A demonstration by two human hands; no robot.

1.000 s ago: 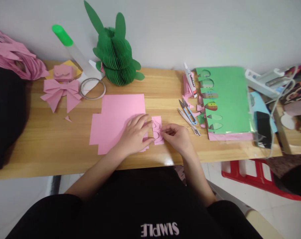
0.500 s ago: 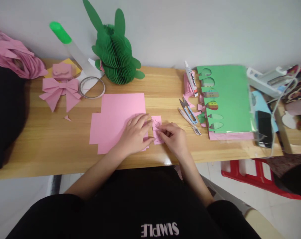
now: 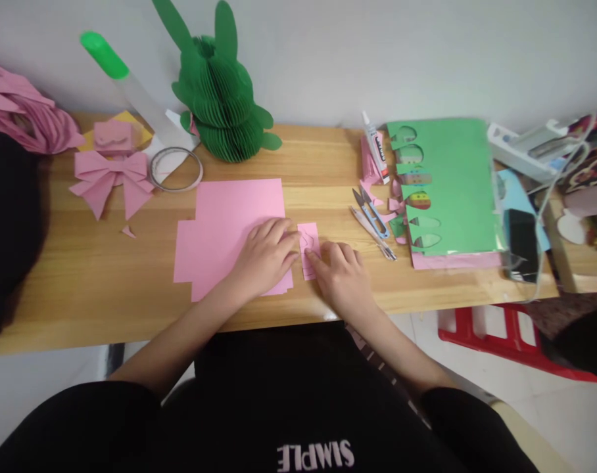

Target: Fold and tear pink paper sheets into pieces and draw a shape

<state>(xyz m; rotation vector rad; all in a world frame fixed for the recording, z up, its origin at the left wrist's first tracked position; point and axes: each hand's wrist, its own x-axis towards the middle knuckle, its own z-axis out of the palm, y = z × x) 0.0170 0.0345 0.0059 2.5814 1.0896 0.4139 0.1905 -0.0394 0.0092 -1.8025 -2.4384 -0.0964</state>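
My left hand (image 3: 266, 256) lies flat, fingers spread, on the right part of a notched pink paper sheet (image 3: 224, 226) on the wooden table (image 3: 81, 276). Right beside it a small pink paper piece (image 3: 307, 240) with curved cuts lies on the table. My right hand (image 3: 340, 272) rests on that piece's lower right part, fingers bent and pressing down on it. Its lower half is hidden under the hand.
Snips (image 3: 372, 217) and tweezers (image 3: 375, 238) lie right of my hands, then a glue tube (image 3: 376, 152) and a green cut sheet (image 3: 451, 184). A green paper rabbit (image 3: 219, 92), tape ring (image 3: 176, 169) and pink bow (image 3: 108, 180) stand at the back left. A phone (image 3: 521, 244) lies far right.
My right hand slid left onto the small pink piece and now covers its lower part. The left hand stayed on the pink sheet. The camera tipped slightly.
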